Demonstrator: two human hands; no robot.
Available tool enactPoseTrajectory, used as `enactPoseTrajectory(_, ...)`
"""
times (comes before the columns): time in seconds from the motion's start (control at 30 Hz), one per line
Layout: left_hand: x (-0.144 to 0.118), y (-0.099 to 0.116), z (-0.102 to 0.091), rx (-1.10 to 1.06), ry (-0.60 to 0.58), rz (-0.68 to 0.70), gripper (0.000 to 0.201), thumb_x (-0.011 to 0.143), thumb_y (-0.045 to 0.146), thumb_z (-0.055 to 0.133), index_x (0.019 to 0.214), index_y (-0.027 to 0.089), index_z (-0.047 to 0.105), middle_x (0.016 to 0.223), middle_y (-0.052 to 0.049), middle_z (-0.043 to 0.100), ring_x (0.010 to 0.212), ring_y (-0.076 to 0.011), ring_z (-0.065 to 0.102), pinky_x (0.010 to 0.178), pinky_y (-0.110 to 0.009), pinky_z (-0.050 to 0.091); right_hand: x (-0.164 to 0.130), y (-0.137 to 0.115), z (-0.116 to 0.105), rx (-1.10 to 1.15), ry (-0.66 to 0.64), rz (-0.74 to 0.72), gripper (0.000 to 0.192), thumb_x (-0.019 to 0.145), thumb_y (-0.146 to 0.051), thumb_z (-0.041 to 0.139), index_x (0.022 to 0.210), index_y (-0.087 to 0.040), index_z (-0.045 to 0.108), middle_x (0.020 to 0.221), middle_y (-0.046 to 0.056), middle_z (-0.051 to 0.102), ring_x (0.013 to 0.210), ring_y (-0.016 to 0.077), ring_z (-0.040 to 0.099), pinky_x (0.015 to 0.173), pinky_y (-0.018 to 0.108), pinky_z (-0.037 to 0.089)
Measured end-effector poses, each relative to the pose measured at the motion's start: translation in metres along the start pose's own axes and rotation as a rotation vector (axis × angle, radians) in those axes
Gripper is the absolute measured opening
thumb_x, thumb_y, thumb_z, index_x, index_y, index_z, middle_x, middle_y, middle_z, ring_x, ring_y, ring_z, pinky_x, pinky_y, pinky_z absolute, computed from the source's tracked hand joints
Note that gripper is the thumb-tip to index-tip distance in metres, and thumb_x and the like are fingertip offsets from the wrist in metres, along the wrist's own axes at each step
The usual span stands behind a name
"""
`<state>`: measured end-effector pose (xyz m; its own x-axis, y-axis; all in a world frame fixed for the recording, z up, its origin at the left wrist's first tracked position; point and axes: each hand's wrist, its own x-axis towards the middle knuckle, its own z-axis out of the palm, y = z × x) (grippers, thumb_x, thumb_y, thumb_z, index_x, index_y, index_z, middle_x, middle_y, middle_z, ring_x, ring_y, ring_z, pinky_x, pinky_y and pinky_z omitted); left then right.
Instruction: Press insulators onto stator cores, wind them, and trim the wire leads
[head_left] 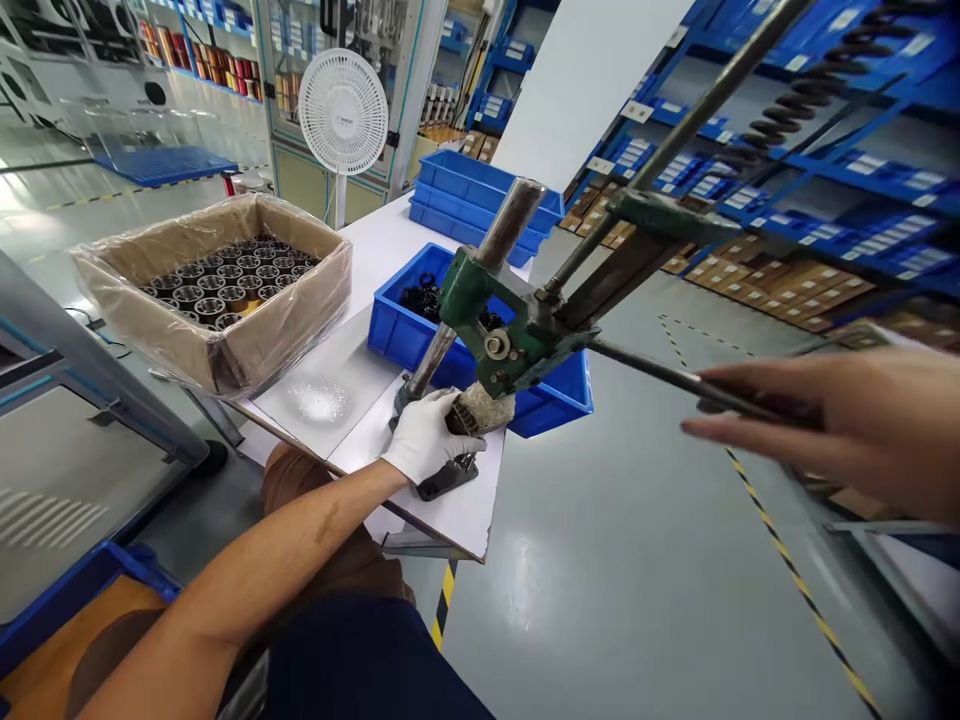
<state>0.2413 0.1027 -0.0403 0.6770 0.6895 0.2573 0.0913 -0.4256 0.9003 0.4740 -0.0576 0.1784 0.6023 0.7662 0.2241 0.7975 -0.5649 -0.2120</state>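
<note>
A green cast-metal hand press (517, 330) is seen standing at the near edge of a white worktable (390, 250). The left hand (427, 435), in a white knit glove, is closed around a small dark ribbed part (459, 415) at the press base, beneath the ram; the part sits between thumb and curled fingers (442, 405), mostly hidden by them. The bare right hand (847, 425) is laid over the long dark steel lever (660, 375); fingers are extended along it, and a firm grasp cannot be told. A blue plastic bin (555, 395) holding black rings is noted just behind the press. A plastic-lined cardboard box (217, 330) of round metal parts lies to the left.
</note>
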Motion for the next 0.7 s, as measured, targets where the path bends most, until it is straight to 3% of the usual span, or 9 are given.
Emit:
enactPoseTrajectory(0.07, -0.001, -0.001, -0.002, -0.022, 0.002, 0.011, 0.055, 0.062, 0.037, 0.086, 0.11, 0.016, 0.068, 0.116, -0.01, 0.069, 0.108, -0.0287, 0.064, 0.098, -0.042, 0.05, -0.031, -0.005, 0.025, -0.108, -0.255, -0.07, 0.053, 0.06, -0.062, 0.08, 0.08, -0.014, 0.072, 0.054, 0.0, 0.062, 0.046, 0.0068, 0.056, 0.052, 0.028, 0.034)
enactPoseTrajectory(0.17, -0.005, -0.003, -0.004, -0.055, 0.004, 0.01, 0.052, 0.063, 0.037, 0.086, 0.108, 0.017, 0.069, 0.117, -0.01, 0.069, 0.11, -0.0285, 0.063, 0.1, -0.042, 0.049, -0.063, -0.009, 0.075, 0.159, -0.294, -0.124, 0.052, 0.071, -0.06, 0.077, 0.096, -0.016, 0.065, 0.074, 0.008, 0.07, 0.055, 0.0154, 0.064, 0.05, 0.027, 0.047)
enactPoseTrajectory(0.27, -0.01, -0.005, -0.003, -0.098, 0.006, 0.001, 0.057, 0.065, 0.034, 0.085, 0.117, 0.019, 0.065, 0.122, -0.007, 0.068, 0.113, -0.0251, 0.063, 0.104, -0.038, 0.048, -0.066, -0.007, 0.12, 0.551, -0.485, -0.075, 0.062, 0.079, -0.063, 0.067, 0.114, -0.012, 0.061, 0.092, 0.014, 0.072, 0.072, 0.0224, 0.07, 0.061, 0.032, 0.058)
enactPoseTrajectory(0.33, -0.013, -0.006, -0.001, -0.134, 0.011, -0.019, 0.066, 0.066, 0.032, 0.085, 0.126, 0.021, 0.059, 0.126, -0.006, 0.067, 0.115, -0.0233, 0.063, 0.104, -0.037, 0.048, -0.059, -0.004, 0.139, 0.659, -0.649, -0.04, 0.058, 0.08, -0.064, 0.064, 0.105, -0.012, 0.067, 0.1, 0.016, 0.071, 0.088, 0.0259, 0.07, 0.075, 0.036, 0.06)
enactPoseTrajectory(0.37, -0.014, -0.007, 0.0, -0.155, 0.013, -0.034, 0.07, 0.066, 0.032, 0.085, 0.129, 0.022, 0.057, 0.127, -0.005, 0.067, 0.116, -0.0233, 0.063, 0.105, -0.037, 0.048, -0.056, -0.003, 0.146, 0.663, -0.668, -0.03, 0.056, 0.08, -0.065, 0.064, 0.099, -0.013, 0.07, 0.102, 0.015, 0.071, 0.093, 0.0268, 0.069, 0.08, 0.037, 0.06)
enactPoseTrajectory(0.43, -0.015, -0.007, 0.0, -0.2, 0.006, -0.058, 0.072, 0.065, 0.031, 0.086, 0.13, 0.023, 0.057, 0.127, -0.005, 0.066, 0.116, -0.0243, 0.062, 0.105, -0.038, 0.048, -0.054, 0.0, 0.158, 0.638, -0.569, -0.018, 0.052, 0.079, -0.063, 0.065, 0.094, -0.014, 0.072, 0.099, 0.013, 0.071, 0.093, 0.0256, 0.068, 0.082, 0.036, 0.058)
enactPoseTrajectory(0.5, -0.014, -0.007, -0.001, -0.237, -0.018, -0.056, 0.066, 0.065, 0.031, 0.085, 0.126, 0.023, 0.06, 0.126, -0.005, 0.067, 0.116, -0.0251, 0.062, 0.104, -0.039, 0.048, -0.055, 0.0, 0.172, 0.636, -0.41, -0.008, 0.048, 0.081, -0.059, 0.064, 0.091, -0.013, 0.071, 0.086, 0.01, 0.07, 0.078, 0.0214, 0.067, 0.071, 0.032, 0.056)
enactPoseTrajectory(0.57, -0.012, -0.007, -0.001, -0.246, -0.037, -0.026, 0.057, 0.068, 0.031, 0.084, 0.12, 0.023, 0.063, 0.123, -0.005, 0.067, 0.115, -0.025, 0.062, 0.102, -0.038, 0.049, -0.054, -0.002, 0.192, 0.668, -0.271, -0.024, 0.043, 0.084, -0.055, 0.061, 0.082, -0.012, 0.069, 0.074, 0.007, 0.066, 0.063, 0.0167, 0.061, 0.06, 0.028, 0.051)
enactPoseTrajectory(0.7, -0.01, -0.007, -0.001, -0.2, -0.007, 0.025, 0.051, 0.068, 0.029, 0.083, 0.116, 0.022, 0.065, 0.114, -0.004, 0.068, 0.106, -0.0243, 0.064, 0.095, -0.037, 0.051, -0.04, -0.015, 0.237, 0.717, -0.095, -0.086, 0.044, 0.086, -0.053, 0.055, 0.066, -0.014, 0.059, 0.058, 0.003, 0.055, 0.056, 0.0134, 0.051, 0.056, 0.026, 0.043)
